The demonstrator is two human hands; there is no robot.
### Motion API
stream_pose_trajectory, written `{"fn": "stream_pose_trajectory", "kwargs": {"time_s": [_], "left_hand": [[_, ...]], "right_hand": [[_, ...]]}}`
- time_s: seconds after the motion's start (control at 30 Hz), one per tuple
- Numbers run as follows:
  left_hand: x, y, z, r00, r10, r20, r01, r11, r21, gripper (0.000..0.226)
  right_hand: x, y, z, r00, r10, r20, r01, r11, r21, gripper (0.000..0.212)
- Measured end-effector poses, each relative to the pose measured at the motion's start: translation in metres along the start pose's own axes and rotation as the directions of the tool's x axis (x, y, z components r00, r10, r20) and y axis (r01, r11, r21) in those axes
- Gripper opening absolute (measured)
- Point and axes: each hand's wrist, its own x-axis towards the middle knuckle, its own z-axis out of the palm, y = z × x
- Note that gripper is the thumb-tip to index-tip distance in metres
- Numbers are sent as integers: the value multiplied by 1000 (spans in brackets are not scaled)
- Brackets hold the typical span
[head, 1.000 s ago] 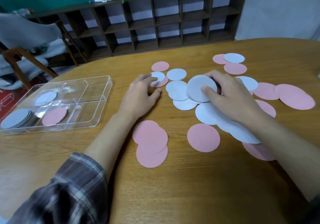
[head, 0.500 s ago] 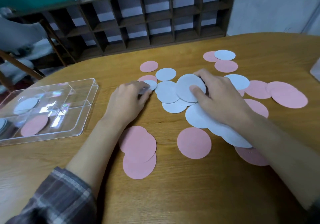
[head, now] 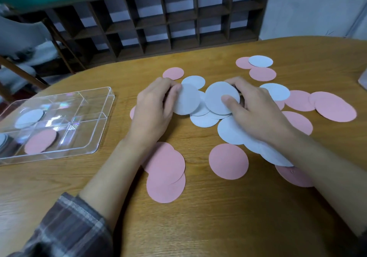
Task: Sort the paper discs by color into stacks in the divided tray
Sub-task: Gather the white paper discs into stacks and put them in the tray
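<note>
Left hand point(head: 154, 111) lifted white disc point(head: 187, 101), pinched, face tilted up; right hand point(head: 258, 115) pinches second white disc point(head: 216, 94)

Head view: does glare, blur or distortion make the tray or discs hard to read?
In the head view, the clear tray has rainbow-tinted glare over its dividers, yet its white disc and pink disc stay readable; the chair at left is smeared by motion blur; the shelf lines bow from the wide lens; light is soft, with faint shadows under the left hand and right hand.

With forearms reaching forward, left grip point(head: 155, 107) and right grip point(head: 258, 114) curl side by side, thumbs pinching.
</note>
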Motion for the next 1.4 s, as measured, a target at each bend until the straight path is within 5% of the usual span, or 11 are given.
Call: {"fn": "stream_pose_trajectory", "kwargs": {"time_s": [0.2,0.3,1.0,1.27,1.4], "left_hand": [[-5,21,8,992,35,125,-11,983,-184,10],[-8,22,13,991,0,137,28,979,-204,25],[-10,13,22,995,-72,75,81,988,-130,27],[-10,13,22,987,-93,128,110,985,-133,33],[-12,7,27,945,-58,322,66,998,-16,52]], "right_hand": [[-2,-3,0,999,10,33,-10,1000,12,43],[-3,-5,-1,999,0,34,-3,998,66,42],[-7,-19,2,974,-50,222,91,980,-177,60],[-3,-7,0,985,-113,130,134,978,-160,31],[4,2,-9,999,-46,-7,45,994,-95,27]]}}
